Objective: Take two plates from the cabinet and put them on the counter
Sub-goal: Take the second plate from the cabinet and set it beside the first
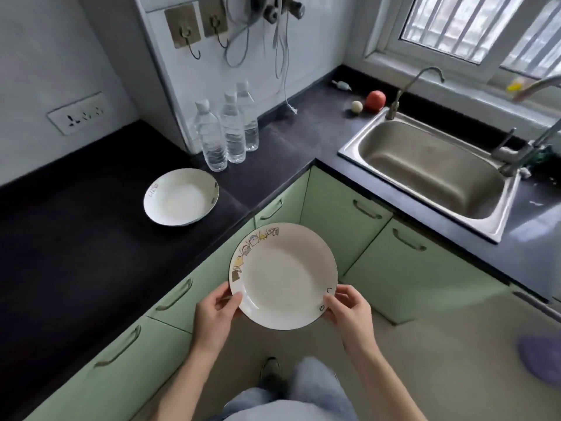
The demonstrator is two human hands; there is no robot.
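A white plate with small drawings on its rim (282, 275) hangs level in the air in front of the green cabinets (406, 268), above the floor. My left hand (217, 314) grips its near-left rim and my right hand (349, 308) grips its near-right rim. A second white plate (181, 197) lies flat on the dark counter (76, 238), to the left and beyond the held one, near the counter's front edge.
Three water bottles (226, 132) stand behind the counter plate by the wall. A steel sink (431, 168) with taps sits to the right, a red fruit (375, 100) and a pale ball (357, 106) behind it. A purple object (540, 357) lies on the floor at right.
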